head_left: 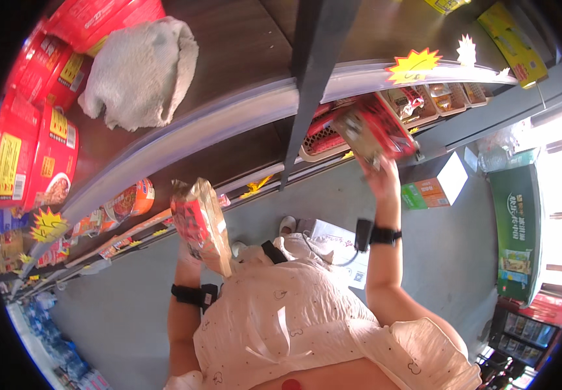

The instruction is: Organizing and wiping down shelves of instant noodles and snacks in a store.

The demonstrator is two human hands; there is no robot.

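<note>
My left hand (189,257) holds up a red and gold foil food packet (200,222) before the shelving; the packet covers most of the fingers. Farther right, my right hand (382,179) grips the lower end of a red and tan packet (373,129), which is blurred. That packet is beside a perforated plastic basket (327,145) of red packets on a lower shelf. More baskets with packaged food (439,100) stand in a row behind it.
A grey cloth (139,73) lies on the upper shelf (242,48) near red instant noodle tubs (32,151). A dark metal upright (312,73) divides the shelving. Cartons (434,183) and a white box (337,243) rest on the floor. A green chest freezer (515,234) stands right.
</note>
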